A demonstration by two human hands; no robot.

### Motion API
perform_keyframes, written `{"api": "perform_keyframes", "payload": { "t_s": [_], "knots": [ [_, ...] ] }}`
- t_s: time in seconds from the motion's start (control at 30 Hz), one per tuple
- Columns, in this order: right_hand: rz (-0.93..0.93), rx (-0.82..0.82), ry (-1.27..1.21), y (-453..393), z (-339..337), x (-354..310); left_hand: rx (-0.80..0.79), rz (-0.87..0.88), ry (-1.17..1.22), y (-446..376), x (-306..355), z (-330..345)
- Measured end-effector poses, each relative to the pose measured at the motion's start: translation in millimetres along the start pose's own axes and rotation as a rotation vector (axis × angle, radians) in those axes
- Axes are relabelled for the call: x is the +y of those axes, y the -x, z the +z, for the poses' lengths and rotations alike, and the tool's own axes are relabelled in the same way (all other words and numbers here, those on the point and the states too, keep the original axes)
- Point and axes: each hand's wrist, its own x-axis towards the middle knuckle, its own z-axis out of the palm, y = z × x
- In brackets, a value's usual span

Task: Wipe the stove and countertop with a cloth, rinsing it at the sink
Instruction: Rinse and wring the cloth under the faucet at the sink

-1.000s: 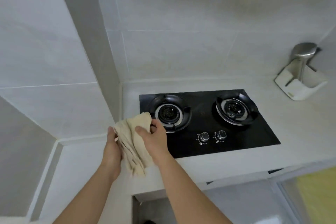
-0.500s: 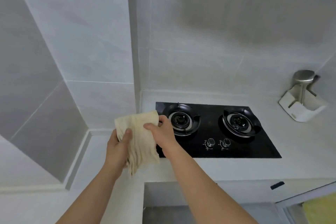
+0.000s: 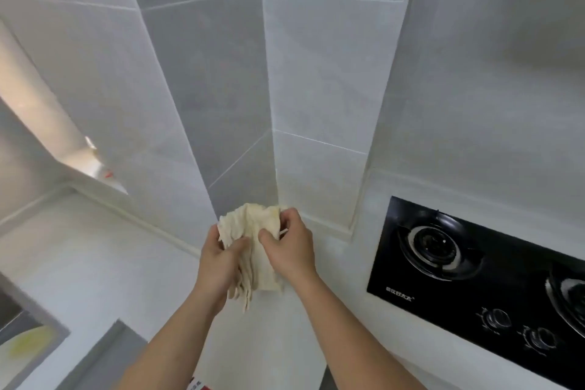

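Since the earlier frame my view has swung left: the stove (image 3: 493,282), which lay near the middle, now sits at the right edge, and both hands with the cloth (image 3: 253,250) have moved from over the stove's left burner to the inner corner of the desk (image 3: 95,263).

Tiled wall (image 3: 316,89): pale grey panels meeting in a vertical corner directly behind the hands, with a projecting column between that corner and the stove.

Desk: white surface running along the wall on both sides of the corner; its front edge drops away at lower centre, and a grey recess shows at the lower left edge.

Stove: black glass top set into the right run of the desk. I see one burner (image 3: 435,247) whole, a second cut by the right edge, and two knobs (image 3: 497,318) near its front edge.

Cloth: cream, crumpled, held in the air above the desk's corner; loose folds hang below the hands. I cannot tell whether it touches the surface.

Left hand (image 3: 218,260): thumb and curled fingers grip the cloth's left side.

Right hand (image 3: 289,247): thumb and fingers pinch the cloth's upper right part.

The two hands lie just beside each other, the cloth between them, well apart from the stove.
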Motion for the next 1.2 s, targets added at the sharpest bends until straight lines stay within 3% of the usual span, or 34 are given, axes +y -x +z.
{"api": "perform_keyframes", "payload": {
  "t_s": [0.23,0.27,0.33,0.43,0.53,0.63,0.77,0.93,1.07,1.13,1.2],
  "knots": [
    [-0.112,-0.404,-0.185,34,94,-46,0.244,0.01,0.118,17,4,-106],
    [-0.146,-0.527,-0.208,56,147,-69,0.333,0.025,0.143,30,5,-167],
    [-0.173,-0.568,-0.219,64,160,-74,0.361,-0.001,0.197,30,5,-187],
    [-0.293,-0.684,-0.162,107,234,-102,0.44,-0.01,0.293,43,2,-271],
    [-0.426,-0.72,-0.073,146,306,-107,0.434,-0.016,0.384,63,-10,-343],
    [-0.438,-0.773,-0.055,187,386,-117,0.476,-0.047,0.475,78,-20,-427],
    [-0.474,-0.815,-0.01,221,465,-139,0.535,-0.101,0.544,88,-18,-513],
    [-0.565,-0.787,0.046,257,538,-174,0.478,-0.059,0.582,108,-19,-600],
    [-0.448,-0.829,0.114,264,572,-184,0.504,-0.095,0.599,109,-21,-638],
    [-0.344,-0.946,0.059,262,587,-172,0.539,-0.102,0.556,105,-27,-644],
    [-0.237,-1.12,-0.026,265,610,-160,0.673,-0.102,0.42,97,-41,-657]
  ]
}}
